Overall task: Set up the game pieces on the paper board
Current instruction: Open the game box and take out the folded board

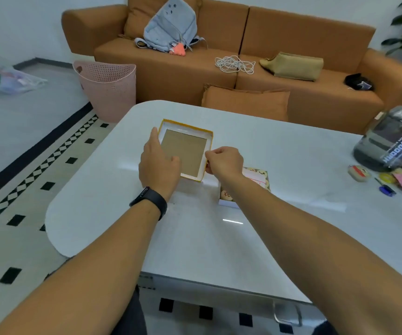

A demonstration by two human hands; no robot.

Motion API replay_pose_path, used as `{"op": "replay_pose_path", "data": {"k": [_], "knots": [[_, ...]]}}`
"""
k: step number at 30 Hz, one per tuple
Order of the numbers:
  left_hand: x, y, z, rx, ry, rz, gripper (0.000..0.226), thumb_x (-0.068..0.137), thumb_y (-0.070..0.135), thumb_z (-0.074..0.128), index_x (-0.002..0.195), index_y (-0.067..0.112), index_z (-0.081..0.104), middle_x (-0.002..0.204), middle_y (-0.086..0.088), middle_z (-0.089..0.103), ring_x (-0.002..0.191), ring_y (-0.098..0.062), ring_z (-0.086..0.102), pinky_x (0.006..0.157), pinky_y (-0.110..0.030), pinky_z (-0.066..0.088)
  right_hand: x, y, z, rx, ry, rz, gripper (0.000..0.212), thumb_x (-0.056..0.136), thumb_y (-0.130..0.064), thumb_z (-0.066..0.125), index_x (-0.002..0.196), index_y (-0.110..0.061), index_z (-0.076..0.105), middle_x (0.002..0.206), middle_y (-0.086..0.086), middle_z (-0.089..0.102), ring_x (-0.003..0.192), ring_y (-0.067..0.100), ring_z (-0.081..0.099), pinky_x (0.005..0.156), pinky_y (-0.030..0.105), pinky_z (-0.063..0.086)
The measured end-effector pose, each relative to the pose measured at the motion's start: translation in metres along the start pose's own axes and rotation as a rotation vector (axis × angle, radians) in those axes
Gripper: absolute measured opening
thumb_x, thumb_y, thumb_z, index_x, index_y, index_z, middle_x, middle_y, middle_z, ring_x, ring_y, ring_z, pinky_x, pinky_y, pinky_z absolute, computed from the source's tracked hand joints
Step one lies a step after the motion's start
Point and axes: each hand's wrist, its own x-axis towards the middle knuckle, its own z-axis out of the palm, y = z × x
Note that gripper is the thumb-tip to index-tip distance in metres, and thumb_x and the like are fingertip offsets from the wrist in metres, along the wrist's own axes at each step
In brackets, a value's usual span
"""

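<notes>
The shallow yellow-edged cardboard box lid (185, 151), turned inside up, lies on the white worktop (279, 153) at about 12 o'clock from the person. The left hand (157, 163) rests on its 9 o'clock edge with fingers straight, probably to steady it, while the right hand (223, 162) pinches its 3 o'clock edge with curled fingers. The open box of round game pieces (258, 176) waits just beside, at 4 o'clock of the lid, partly hidden by the right forearm; no paper board is visible yet.

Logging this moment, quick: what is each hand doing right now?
Left hand: open, fingers straight against the left side of the box lid.
Right hand: fingers curled, pinching the lid's right edge.
</notes>
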Motion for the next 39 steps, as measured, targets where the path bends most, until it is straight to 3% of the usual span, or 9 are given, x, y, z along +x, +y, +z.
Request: {"op": "replay_pose_path", "data": {"k": [4, 9, 13, 16, 19, 21, 26, 30, 39], "knots": [[0.016, -0.015, -0.007, 0.006, -0.064, -0.103, 0.091, 0.085, 0.02, 0.067, 0.159, 0.027, 0.015, 0.15, -0.008, 0.045, 0.128, -0.032, 0.052, 0.096, -0.049, 0.053, 0.017, -0.009, 0.026, -0.096, -0.059, 0.013, 0.029, 0.086, -0.004, 0.058, 0.059, -0.01, 0.066, 0.064, 0.01, 0.07, 0.071, 0.028, 0.072, 0.079, 0.046, 0.063], [0.028, -0.03, -0.004, -0.065, -0.124, -0.192, 0.083, 0.088, 0.025, 0.068, 0.158, 0.022, 0.022, 0.15, -0.008, 0.042, 0.13, -0.03, 0.049, 0.095, -0.04, 0.047, 0.031, -0.007, 0.05, -0.218, -0.133, -0.048, 0.021, 0.089, -0.004, 0.056, 0.087, -0.002, 0.077, 0.09, 0.014, 0.074, 0.083, 0.031, 0.071, 0.08, 0.044, 0.061], [0.035, -0.037, 0.004, 0.013, -0.159, -0.167, 0.075, 0.087, 0.032, 0.064, 0.153, 0.022, 0.029, 0.144, -0.01, 0.046, 0.123, -0.033, 0.054, 0.094, -0.044, 0.051, 0.034, -0.005, 0.057, -0.4, -0.237, -0.102, 0.026, 0.087, -0.004, 0.053, 0.061, -0.009, 0.053, 0.056, 0.005, 0.05, 0.057, 0.021, 0.049, 0.046, 0.025, 0.036], [0.037, -0.045, 0.012, 0.207, -0.206, -0.13, 0.073, 0.088, 0.037, 0.058, 0.152, 0.021, 0.029, 0.148, -0.014, 0.043, 0.13, -0.038, 0.048, 0.104, -0.055, 0.045, 0.035, -0.003, 0.057, -0.494, -0.272, -0.137, 0.024, 0.087, -0.008, 0.054, 0.064, -0.011, 0.047, 0.057, 0.003, 0.045, 0.064, 0.023, 0.047, 0.045, 0.025, 0.031], [0.035, -0.037, 0.017, 0.383, -0.134, -0.058, 0.071, 0.095, 0.034, 0.052, 0.157, 0.018, 0.024, 0.163, -0.013, 0.027, 0.152, -0.04, 0.016, 0.124, -0.052, 0.013, 0.034, -0.001, 0.044, -0.538, -0.308, -0.202, 0.02, 0.095, -0.015, 0.054, 0.104, -0.008, 0.07, 0.105, 0.01, 0.07, 0.105, 0.029, 0.062, 0.079, 0.027, 0.049], [0.029, -0.021, 0.019, 0.349, -0.078, 0.101, 0.065, 0.097, 0.029, 0.05, 0.157, 0.016, 0.027, 0.164, -0.012, 0.027, 0.154, -0.036, 0.009, 0.126, -0.049, 0.007, 0.029, 0.003, 0.024, -0.546, -0.29, -0.25, 0.045, 0.098, -0.021, 0.051, 0.14, -0.008, 0.057, 0.141, 0.009, 0.06, 0.132, 0.026, 0.053, 0.105, 0.032, 0.042], [-0.018, 0.013, 0.036, 0.115, -0.307, 0.376, 0.055, 0.101, 0.03, 0.048, 0.154, 0.021, 0.037, 0.159, 0.0, 0.04, 0.153, -0.022, 0.024, 0.117, -0.042, 0.034, 0.011, 0.034, -0.053, -0.542, -0.16, -0.308, 0.039, 0.099, -0.025, 0.053, 0.136, -0.017, 0.064, 0.134, 0.001, 0.065, 0.124, 0.018, 0.057, 0.102, 0.033, 0.045], [-0.055, 0.027, 0.049, 0.146, -0.496, 0.455, 0.052, 0.099, 0.043, 0.049, 0.149, 0.03, 0.044, 0.142, 0.004, 0.057, 0.128, -0.019, 0.054, 0.098, -0.037, 0.048, -0.002, 0.064, -0.104, -0.585, -0.035, -0.291, 0.034, 0.095, -0.026, 0.055, 0.125, -0.021, 0.07, 0.124, -0.001, 0.066, 0.114, 0.019, 0.058, 0.09, 0.032, 0.047], [-0.089, 0.031, 0.072, 0.261, -0.61, 0.461, 0.096, 0.082, 0.072, 0.062, 0.159, 0.033, 0.019, 0.166, 0.007, 0.021, 0.148, -0.016, 0.027, 0.108, -0.045, 0.043, -0.006, 0.097, -0.142, -0.408, 0.023, -0.142, 0.037, 0.097, -0.025, 0.057, 0.132, -0.016, 0.062, 0.127, 0.003, 0.061, 0.106, 0.014, 0.056, 0.084, 0.024, 0.04]]}}
